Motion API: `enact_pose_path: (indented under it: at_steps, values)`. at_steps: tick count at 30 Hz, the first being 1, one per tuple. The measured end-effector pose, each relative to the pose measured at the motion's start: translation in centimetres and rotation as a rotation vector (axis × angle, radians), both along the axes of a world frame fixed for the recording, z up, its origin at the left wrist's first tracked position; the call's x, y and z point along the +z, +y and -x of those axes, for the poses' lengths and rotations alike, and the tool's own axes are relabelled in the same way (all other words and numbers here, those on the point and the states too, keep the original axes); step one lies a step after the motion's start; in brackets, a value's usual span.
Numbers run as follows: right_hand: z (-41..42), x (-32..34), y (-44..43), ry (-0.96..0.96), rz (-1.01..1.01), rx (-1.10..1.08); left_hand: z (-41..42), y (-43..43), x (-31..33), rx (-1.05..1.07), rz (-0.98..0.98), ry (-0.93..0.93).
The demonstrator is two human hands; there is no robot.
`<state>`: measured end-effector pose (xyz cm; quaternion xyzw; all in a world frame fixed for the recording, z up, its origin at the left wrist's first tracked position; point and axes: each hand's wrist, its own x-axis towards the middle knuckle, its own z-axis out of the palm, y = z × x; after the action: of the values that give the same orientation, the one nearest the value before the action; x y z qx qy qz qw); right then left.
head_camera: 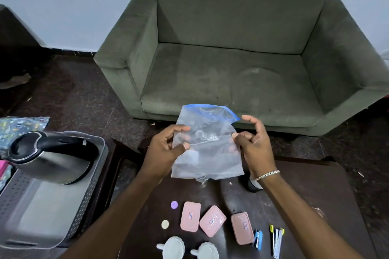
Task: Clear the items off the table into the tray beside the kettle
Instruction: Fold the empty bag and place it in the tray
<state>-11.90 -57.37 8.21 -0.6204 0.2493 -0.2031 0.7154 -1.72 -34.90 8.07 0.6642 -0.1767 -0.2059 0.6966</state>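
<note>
Bag (207,143): upright, zip edge up, side edges pinched by curled fingers of left hand (166,149) and right hand (255,145); tray (94,185) lies leftward, nearer left hand

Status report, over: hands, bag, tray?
Left hand and right hand both pinch the clear zip bag above the table. Pink cases, white cups not yet in tray. Kettle crowds tray's far end.

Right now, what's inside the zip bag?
Nothing distinct shows inside the clear zip bag. Through it appear only fingers of the left hand and right hand gripping it, and the dark table. Creases and glare could hide small contents.
</note>
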Motion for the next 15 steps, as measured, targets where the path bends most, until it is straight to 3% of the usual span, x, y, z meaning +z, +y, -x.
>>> enact_pose_path:
  at_steps: [5,11,15]
  values:
    - [0.3,1.2,0.0,-0.087,0.059,0.124,-0.2,-0.2,0.5,-0.083,0.025,0.053]
    - [-0.6,1.9,-2.0,-0.027,0.101,0.086,0.2,-0.1,0.7,-0.168,0.026,0.103]
    - [-0.9,2.4,-3.7,-0.020,-0.058,0.217,0.5,0.1,0.8,-0.204,0.028,0.128]
